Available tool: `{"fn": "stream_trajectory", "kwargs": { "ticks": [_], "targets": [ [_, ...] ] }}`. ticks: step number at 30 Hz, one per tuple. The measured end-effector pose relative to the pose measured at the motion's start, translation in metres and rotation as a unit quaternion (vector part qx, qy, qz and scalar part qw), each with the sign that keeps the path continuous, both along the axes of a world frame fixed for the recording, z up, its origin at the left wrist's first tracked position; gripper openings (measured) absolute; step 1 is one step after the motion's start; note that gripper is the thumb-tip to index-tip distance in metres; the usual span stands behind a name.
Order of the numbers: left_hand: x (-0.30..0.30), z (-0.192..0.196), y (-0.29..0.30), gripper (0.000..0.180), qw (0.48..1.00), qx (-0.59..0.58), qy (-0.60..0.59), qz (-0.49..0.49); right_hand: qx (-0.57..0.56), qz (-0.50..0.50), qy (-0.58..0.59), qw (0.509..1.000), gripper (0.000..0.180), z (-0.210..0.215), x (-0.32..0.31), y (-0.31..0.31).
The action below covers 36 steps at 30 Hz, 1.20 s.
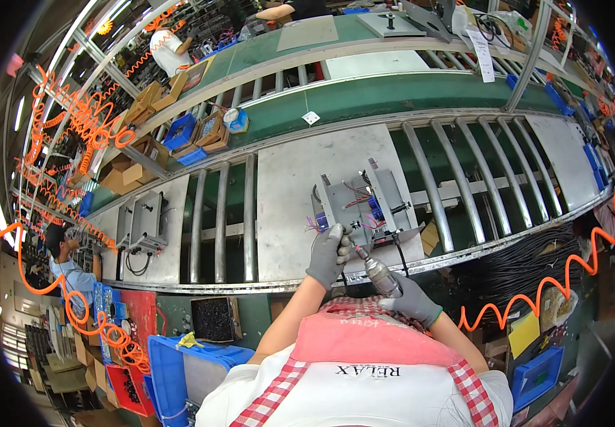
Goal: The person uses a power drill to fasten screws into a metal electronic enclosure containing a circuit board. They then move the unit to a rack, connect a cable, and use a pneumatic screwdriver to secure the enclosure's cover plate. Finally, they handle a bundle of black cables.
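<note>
In its grey glove, my right hand (414,302) is wrapped round a silver power screwdriver (381,277). The tool's tip points up and left toward the near side of a grey metal chassis (346,203). My gloved left hand (327,257) is at the chassis's near left corner, fingers pressed together close to the screwdriver tip. Whatever those fingers pinch is too small to make out. The chassis has upright side plates, blue-purple parts and red and dark wires inside. It rests on a pale metal board (286,213) on the roller conveyor.
Bare steel rollers (428,188) lie right of the board. Another grey assembly (143,224) sits farther left on the line, near a co-worker (72,267). Orange coiled air hoses (571,274) hang at both sides. A blue bin (193,377) and a black parts box (215,319) stand near me.
</note>
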State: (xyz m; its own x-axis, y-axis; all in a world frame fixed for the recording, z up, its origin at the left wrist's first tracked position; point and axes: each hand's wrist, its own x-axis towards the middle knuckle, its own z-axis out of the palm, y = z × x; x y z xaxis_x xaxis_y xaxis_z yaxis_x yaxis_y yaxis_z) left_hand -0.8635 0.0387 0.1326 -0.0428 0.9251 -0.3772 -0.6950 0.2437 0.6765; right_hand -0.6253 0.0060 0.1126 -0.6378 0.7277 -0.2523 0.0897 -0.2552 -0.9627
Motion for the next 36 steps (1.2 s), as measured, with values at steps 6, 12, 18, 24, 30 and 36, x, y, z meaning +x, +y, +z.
{"fn": "stream_trajectory", "kwargs": {
  "ticks": [6,12,18,24,30,36],
  "targets": [
    [0.006,-0.001,-0.008,0.024,0.984,0.023,0.170,-0.035,-0.047,0.007,-0.053,0.997,0.070,0.008,-0.002,-0.016],
    [-0.004,0.006,-0.007,0.025,0.939,0.078,0.307,-0.134,-0.013,-0.048,-0.026,0.998,0.066,0.007,-0.007,-0.034],
    [-0.032,0.016,-0.002,0.023,0.865,0.154,0.420,-0.228,-0.084,-0.035,0.005,0.996,0.066,0.020,-0.022,-0.043],
    [-0.036,0.008,-0.009,0.025,0.957,0.075,0.203,-0.194,-0.083,-0.056,0.008,0.995,0.065,0.023,-0.039,-0.046],
    [-0.042,-0.024,-0.002,0.028,0.952,-0.006,0.188,-0.241,-0.006,-0.145,-0.061,0.988,0.069,-0.013,-0.024,-0.056],
    [-0.093,-0.056,0.039,0.032,0.900,-0.103,0.372,-0.204,0.039,-0.150,-0.268,0.951,0.060,-0.034,0.005,-0.070]
  ]
}}
